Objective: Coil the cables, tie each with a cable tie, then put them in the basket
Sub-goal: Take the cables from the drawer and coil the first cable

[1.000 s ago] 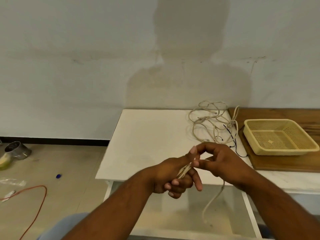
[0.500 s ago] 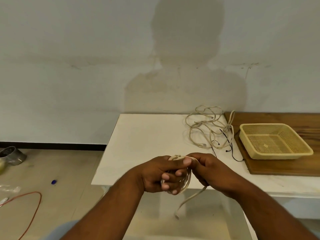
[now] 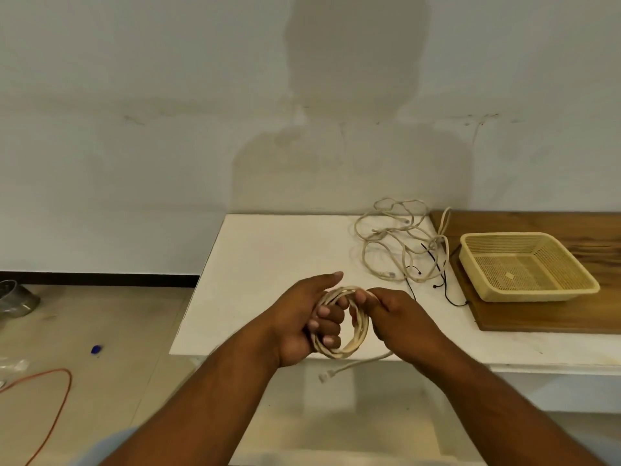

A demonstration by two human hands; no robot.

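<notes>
Floor, far left: an orange cord [image 3: 57, 391], a small blue object [image 3: 96, 349] and a metal pot [image 3: 15, 297] lie well apart from the work and do not get in the way.
Table edge: the white table [image 3: 268, 250] ends at its left and near edges just beside the hands. The work hangs over the near edge, not resting on the top.
Left hand [image 3: 299, 321]: the fingers are curled through the coil and grip it, with the thumb out straight above.
Coil [image 3: 361, 331]: the beige cable is wound in several turns and held between both hands. This looks like the coiling step, nearly finished.
Tail [image 3: 356, 364]: a short free end with its plug hangs below the table's edge. The next move probably calls for one more wrap to take it in.
Right hand [image 3: 400, 317]: thumb and fingers pinch the top right of the coil, and the tail runs out beneath the hand.
Tangle [image 3: 400, 243]: more beige cable lies loose at the back of the table, not yet coiled.
Black ties [image 3: 433, 264]: thin black strands lie on and just beside the tangle. They are likely the cable ties, though too fine to tell. One hand must let go to fetch one while the other keeps the turns together.
Basket [image 3: 537, 295]: it sits on a wooden board [image 3: 554, 317] at the right and holds no coil. The way to it over the table is open.
</notes>
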